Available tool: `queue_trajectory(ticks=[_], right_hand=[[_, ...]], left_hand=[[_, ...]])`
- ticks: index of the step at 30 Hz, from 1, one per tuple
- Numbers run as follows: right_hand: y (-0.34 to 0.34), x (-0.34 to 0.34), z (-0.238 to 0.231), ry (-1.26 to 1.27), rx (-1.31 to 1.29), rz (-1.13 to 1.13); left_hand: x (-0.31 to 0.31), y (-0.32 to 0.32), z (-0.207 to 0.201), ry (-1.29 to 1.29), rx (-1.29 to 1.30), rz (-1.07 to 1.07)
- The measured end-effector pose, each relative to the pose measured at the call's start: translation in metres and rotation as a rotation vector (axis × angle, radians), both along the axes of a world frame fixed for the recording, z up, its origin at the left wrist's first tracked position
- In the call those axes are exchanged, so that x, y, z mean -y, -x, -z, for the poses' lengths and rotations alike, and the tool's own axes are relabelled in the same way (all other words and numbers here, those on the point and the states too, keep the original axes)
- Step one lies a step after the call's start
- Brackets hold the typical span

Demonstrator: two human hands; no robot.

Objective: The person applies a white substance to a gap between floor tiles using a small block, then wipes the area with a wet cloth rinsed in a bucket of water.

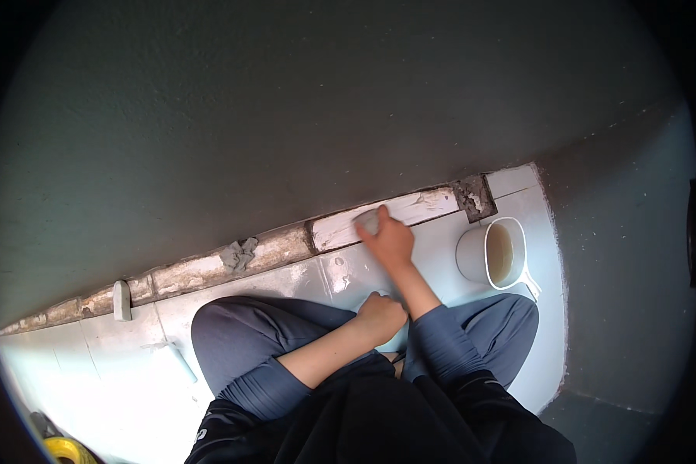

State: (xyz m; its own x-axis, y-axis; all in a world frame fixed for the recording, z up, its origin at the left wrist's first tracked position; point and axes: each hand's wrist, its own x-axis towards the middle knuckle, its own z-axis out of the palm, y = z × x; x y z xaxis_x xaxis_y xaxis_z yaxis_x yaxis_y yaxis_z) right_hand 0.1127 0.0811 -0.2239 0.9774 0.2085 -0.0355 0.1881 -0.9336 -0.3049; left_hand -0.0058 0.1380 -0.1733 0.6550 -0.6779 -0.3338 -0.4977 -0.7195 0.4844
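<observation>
- Grey lump (366,223) is touching the white strip (431,206), right hand (391,243) curled around it.
- Left hand (383,318) is making a fist, contents hidden.
- White jug (472,257) is holding cloudy liquid (499,255).

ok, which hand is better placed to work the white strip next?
Right, most likely: the right hand is at the white strip, holding a grey piece over it. The left hand is curled farther back, short of the strip.
</observation>
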Motion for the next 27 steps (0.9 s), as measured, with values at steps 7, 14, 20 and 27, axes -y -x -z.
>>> queue_trajectory(ticks=[7,14,20,27], right_hand=[[-0.043,0.079,-0.009,0.042,0.032,0.262],[-0.005,0.022,0.000,0.017,0.013,0.161],[-0.003,0.020,-0.007,0.001,-0.086,0.085],[-0.039,0.050,-0.012,0.079,0.024,0.290]], left_hand=[[-0.002,0.003,0.005,-0.032,-0.023,-0.040],[0.001,0.003,0.003,-0.191,-0.146,-0.076],[-0.006,0.002,0.003,-0.227,-0.244,-0.095],[0.002,-0.001,-0.003,-0.240,-0.227,-0.098]])
